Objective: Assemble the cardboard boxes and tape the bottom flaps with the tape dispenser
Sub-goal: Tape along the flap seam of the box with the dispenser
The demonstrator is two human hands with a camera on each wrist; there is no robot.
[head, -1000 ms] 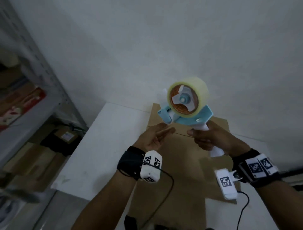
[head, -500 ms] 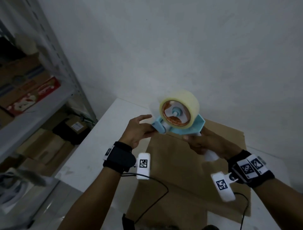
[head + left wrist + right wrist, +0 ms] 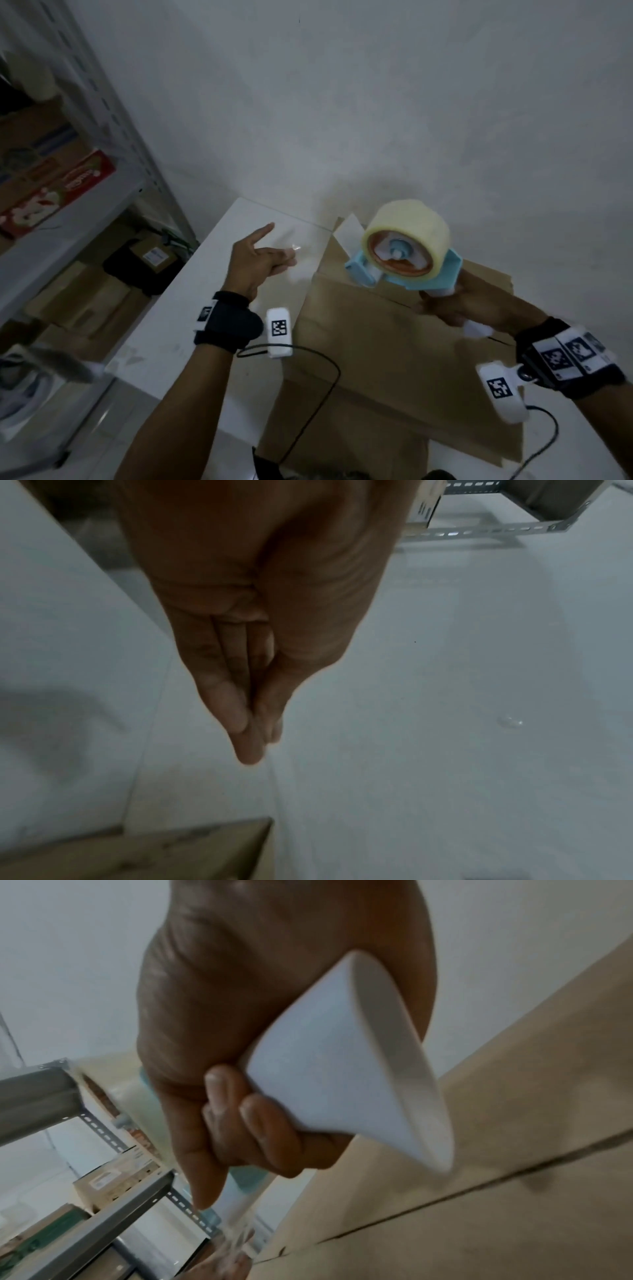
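Observation:
My right hand (image 3: 445,306) grips the white handle (image 3: 342,1069) of the blue tape dispenser (image 3: 435,274), held in the air above the flat brown cardboard box (image 3: 376,349). The dispenser carries a thick roll of clear tape (image 3: 407,226). My left hand (image 3: 286,257) is out to the left of the dispenser, over the table. Its thumb and fingers (image 3: 253,723) are pressed together, pinching the free end of a clear tape strip (image 3: 236,1240) drawn out from the dispenser's front. The box's corner (image 3: 171,850) lies below the left hand.
The box lies on a white table (image 3: 191,325) set against a white wall. A grey metal shelf rack (image 3: 68,219) with cartons and packets stands to the left, with more boxes on the floor beneath it. Wrist camera cables hang over the cardboard.
My left hand left the dispenser's front and moved left, drawing tape out with it. My right hand shifted the dispenser right and lower over the box.

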